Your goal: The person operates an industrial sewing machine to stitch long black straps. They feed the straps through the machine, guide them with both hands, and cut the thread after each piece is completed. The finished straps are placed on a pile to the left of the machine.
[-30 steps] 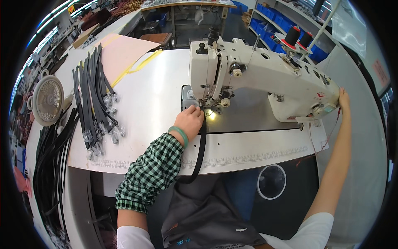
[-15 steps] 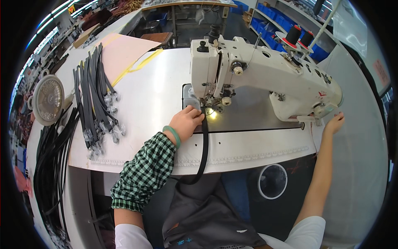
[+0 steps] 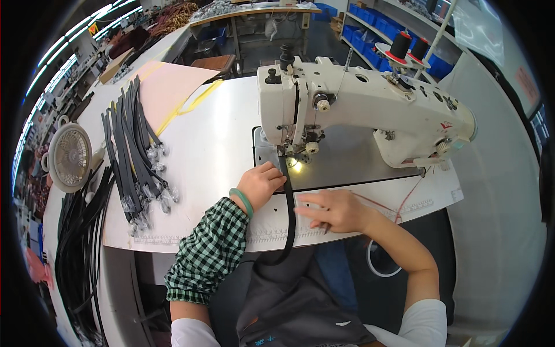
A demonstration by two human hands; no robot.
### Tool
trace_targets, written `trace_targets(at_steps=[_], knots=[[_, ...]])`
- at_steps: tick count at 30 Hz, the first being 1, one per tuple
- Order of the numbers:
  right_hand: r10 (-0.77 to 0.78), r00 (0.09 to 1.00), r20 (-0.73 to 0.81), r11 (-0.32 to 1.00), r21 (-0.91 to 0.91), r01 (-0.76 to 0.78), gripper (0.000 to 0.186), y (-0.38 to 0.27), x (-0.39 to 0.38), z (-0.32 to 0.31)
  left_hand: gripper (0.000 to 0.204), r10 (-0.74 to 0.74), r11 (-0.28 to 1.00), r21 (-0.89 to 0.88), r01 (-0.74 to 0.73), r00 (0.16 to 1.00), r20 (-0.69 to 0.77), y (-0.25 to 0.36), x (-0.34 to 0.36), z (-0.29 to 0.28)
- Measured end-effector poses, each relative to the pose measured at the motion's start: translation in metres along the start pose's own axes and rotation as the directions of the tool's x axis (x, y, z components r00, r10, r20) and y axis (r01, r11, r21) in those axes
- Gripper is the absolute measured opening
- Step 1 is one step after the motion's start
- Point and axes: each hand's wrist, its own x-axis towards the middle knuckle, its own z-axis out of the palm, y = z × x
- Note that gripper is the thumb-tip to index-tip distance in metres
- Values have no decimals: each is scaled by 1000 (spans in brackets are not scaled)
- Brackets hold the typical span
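A narrow black strap (image 3: 289,225) runs from beneath the presser foot of the white sewing machine (image 3: 358,98) down over the table's front edge toward my lap. Close in front of the needle area, my left hand (image 3: 260,186) has its fingers pressed together on the strap's left side. A checked sleeve and a green bangle (image 3: 241,202) cover that arm. My right hand (image 3: 338,211) is just right of the strap, over the table's front part, fingers apart and slightly blurred. The machine's small lamp (image 3: 296,166) lights the stitching spot, where the needle is hard to make out.
Left on the table lie dark grey straps (image 3: 124,144) with clear-wrapped ends, beside a pink sheet (image 3: 167,87) with yellow strips. A round pale basket (image 3: 69,155) stands farther left, above hanging black straps (image 3: 75,248). Thread cones (image 3: 399,46) rise behind the machine.
My right hand has come from the machine's far right end to beside the strap. My left hand stays at the strap. The whole view has shifted slightly.
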Motion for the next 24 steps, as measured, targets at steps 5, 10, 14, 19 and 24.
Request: trace_targets(at_steps=[5, 10, 14, 19, 24], knots=[[-19, 992, 122, 997, 80, 9, 25, 11, 15, 24, 22, -54, 998, -24, 54, 998, 27, 3, 2, -4], [-46, 998, 44, 994, 101, 42, 24, 14, 9, 34, 23, -150, 988, -20, 150, 989, 8, 4, 2, -2], [-43, 998, 48, 995, 94, 38, 22, 16, 8, 30, 25, -207, 977, -53, 207, 978, -3, 3, 9, -3], [-7, 996, 85, 997, 82, 0, 27, 10, 14, 28, 26, -261, 947, -174, 269, 963, 64, -46, 11, -4], [136, 988, 69, 972, 181, -147, 37, 11, 19, 15, 46, -668, 741, 50, 669, 743, -42, -118, 56, 36]])
